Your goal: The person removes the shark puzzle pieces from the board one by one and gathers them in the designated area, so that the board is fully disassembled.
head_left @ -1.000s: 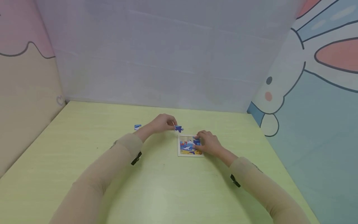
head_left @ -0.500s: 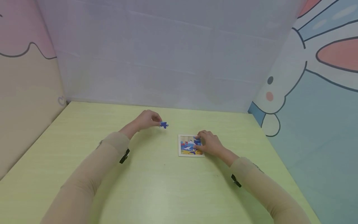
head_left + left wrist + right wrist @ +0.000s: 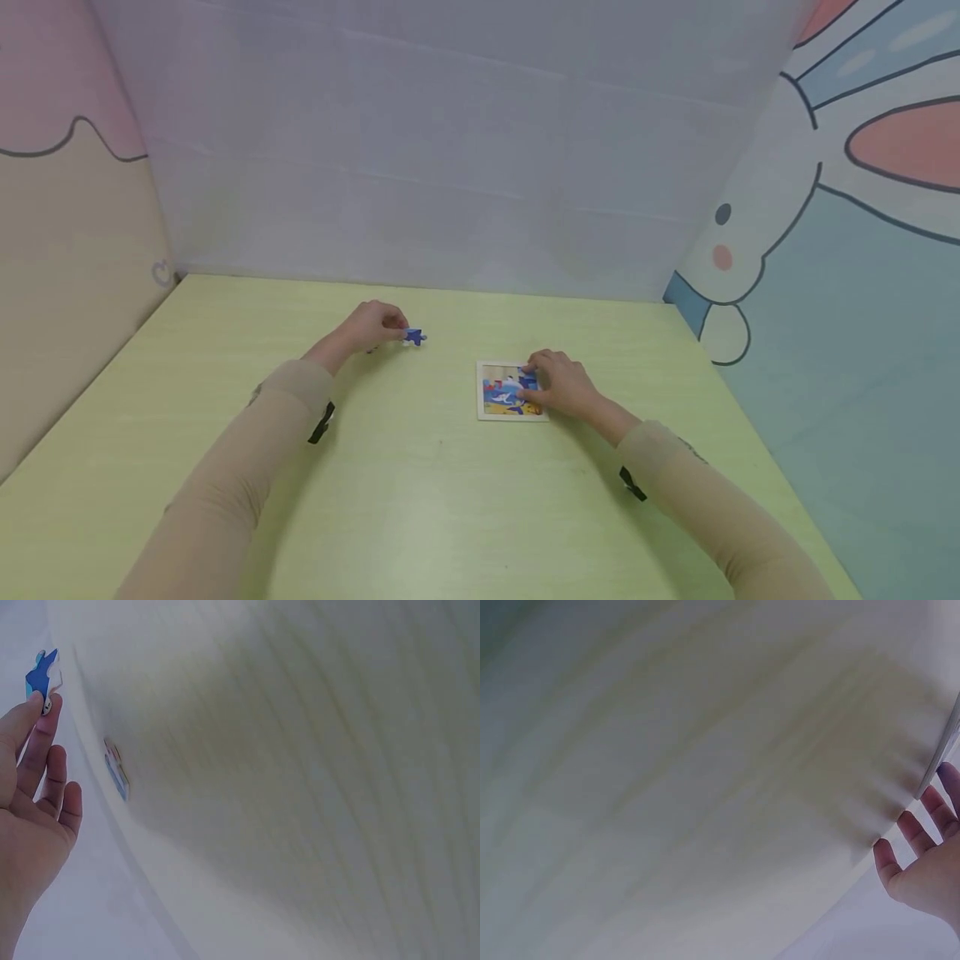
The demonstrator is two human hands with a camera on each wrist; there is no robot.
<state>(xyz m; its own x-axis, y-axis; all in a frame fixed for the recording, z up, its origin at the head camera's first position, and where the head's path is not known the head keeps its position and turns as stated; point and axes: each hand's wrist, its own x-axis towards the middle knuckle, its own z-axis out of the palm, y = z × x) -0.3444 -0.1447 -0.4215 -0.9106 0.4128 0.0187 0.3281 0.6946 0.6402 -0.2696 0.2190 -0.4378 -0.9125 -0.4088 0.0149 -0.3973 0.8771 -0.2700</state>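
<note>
My left hand pinches a blue jigsaw piece between thumb and index finger, above the far part of the table. In the left wrist view the piece sticks out past the fingertips, with the other fingers loosely bent. A second jigsaw piece lies on the table near that hand, mostly hidden by it in the head view. My right hand rests over the right side of a white-framed jigsaw puzzle, thumb and index finger touching the picture. Its other fingers reach down past the frame's edge.
The pale yellow-green table runs back to a plain light cloth wall. Printed cartoon panels stand on the left and right, the right one showing a rabbit. A dark strap hangs from the left sleeve.
My left hand has moved left, away from the puzzle frame, with the piece still pinched. It now covers most of the loose piece. My right hand stays in place.
</note>
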